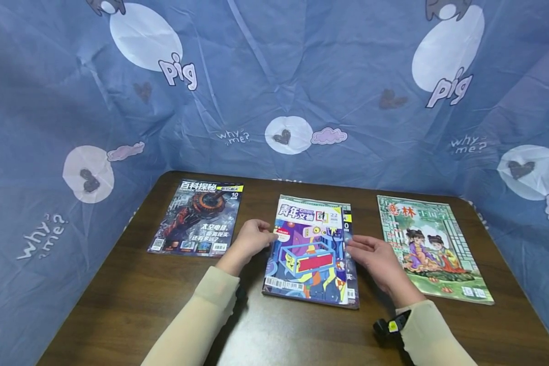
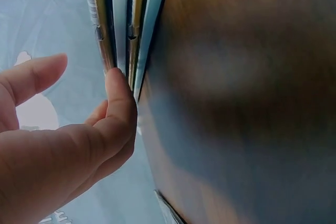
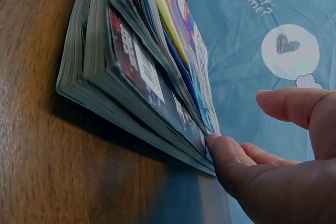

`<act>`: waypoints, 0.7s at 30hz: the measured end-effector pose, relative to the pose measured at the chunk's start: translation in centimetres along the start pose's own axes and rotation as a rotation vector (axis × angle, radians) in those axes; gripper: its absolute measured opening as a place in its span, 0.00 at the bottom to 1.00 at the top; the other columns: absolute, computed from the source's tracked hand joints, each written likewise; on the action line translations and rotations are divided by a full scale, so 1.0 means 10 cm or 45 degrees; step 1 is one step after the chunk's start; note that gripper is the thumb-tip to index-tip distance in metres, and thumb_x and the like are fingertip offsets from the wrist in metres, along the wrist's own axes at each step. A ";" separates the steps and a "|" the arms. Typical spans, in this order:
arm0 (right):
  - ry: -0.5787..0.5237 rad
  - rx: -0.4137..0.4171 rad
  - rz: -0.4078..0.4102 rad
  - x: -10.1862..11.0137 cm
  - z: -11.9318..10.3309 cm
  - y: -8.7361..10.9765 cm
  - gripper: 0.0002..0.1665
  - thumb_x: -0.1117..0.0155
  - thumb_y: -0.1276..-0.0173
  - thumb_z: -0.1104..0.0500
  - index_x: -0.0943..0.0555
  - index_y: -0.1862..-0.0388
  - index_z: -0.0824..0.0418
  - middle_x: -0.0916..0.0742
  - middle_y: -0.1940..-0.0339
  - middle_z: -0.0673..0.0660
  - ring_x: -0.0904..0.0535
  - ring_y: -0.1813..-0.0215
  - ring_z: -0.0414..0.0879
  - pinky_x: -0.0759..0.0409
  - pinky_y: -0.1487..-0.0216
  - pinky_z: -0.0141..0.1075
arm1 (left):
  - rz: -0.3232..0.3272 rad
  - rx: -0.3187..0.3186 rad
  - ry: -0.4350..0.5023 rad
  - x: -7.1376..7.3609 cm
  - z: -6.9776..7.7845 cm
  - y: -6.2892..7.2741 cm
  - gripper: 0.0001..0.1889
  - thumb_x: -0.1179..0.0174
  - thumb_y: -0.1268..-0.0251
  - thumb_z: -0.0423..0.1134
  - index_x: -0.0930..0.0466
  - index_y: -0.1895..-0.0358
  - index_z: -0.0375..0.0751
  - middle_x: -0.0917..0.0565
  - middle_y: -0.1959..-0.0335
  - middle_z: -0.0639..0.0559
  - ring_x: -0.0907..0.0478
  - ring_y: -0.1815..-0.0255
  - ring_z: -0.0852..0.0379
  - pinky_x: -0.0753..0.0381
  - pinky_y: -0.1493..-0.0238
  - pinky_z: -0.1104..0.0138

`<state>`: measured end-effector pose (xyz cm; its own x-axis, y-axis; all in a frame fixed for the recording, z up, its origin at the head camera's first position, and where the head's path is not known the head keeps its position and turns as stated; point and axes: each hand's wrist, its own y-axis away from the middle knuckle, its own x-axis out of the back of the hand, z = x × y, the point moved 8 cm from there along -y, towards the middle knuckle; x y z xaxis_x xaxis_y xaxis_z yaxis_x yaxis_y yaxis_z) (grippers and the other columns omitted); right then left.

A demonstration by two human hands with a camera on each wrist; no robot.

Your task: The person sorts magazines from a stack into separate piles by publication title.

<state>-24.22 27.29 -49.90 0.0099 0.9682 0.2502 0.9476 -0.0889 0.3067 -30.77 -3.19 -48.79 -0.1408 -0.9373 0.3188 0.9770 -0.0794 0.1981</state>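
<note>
A stack of several magazines [image 1: 306, 254] lies in the middle of the table, a colourful purple-and-blue magazine [image 1: 308, 236] on top. That top one sits slightly off the darker magazine [image 3: 139, 61] below it, whose right strip shows. My left hand [image 1: 251, 239] is at the stack's left side; in the left wrist view a fingertip [image 2: 116, 77] touches the spines, thumb apart. On the right side, my right hand [image 1: 377, 259] has its fingertips [image 3: 216, 145] against the stack's edge, thumb raised away from it. Neither hand is wrapped around the magazines.
A dark magazine with a space picture [image 1: 196, 218] lies at the table's left. To the right is a green magazine with two cartoon figures [image 1: 434, 249]. Blue printed cloth [image 1: 238, 101] hangs behind the brown wooden table [image 1: 274, 335] and along its sides.
</note>
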 end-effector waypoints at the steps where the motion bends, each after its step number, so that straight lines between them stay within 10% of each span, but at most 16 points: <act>1: 0.004 -0.012 0.003 0.00 0.00 0.00 0.37 0.31 0.28 0.54 0.32 0.26 0.68 0.21 0.34 0.67 0.25 0.33 0.58 0.25 0.36 0.46 | -0.006 0.003 0.000 -0.01 -0.01 0.00 0.21 0.31 0.40 0.29 0.23 0.46 0.20 0.18 0.62 0.39 0.17 0.65 0.48 0.15 0.62 0.61; 21: 0.003 -0.038 -0.012 -0.06 0.00 -0.03 0.36 0.33 0.27 0.58 0.32 0.27 0.71 0.21 0.35 0.69 0.24 0.34 0.59 0.25 0.37 0.46 | -0.101 0.102 0.102 -0.06 -0.12 -0.06 0.17 0.33 0.40 0.28 0.21 0.50 0.21 0.17 0.60 0.38 0.20 0.71 0.54 0.15 0.63 0.64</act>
<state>-24.54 26.72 -50.11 -0.0001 0.9684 0.2494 0.9377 -0.0865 0.3365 -31.04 -2.95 -50.19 -0.2004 -0.9536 0.2246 0.9470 -0.1298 0.2940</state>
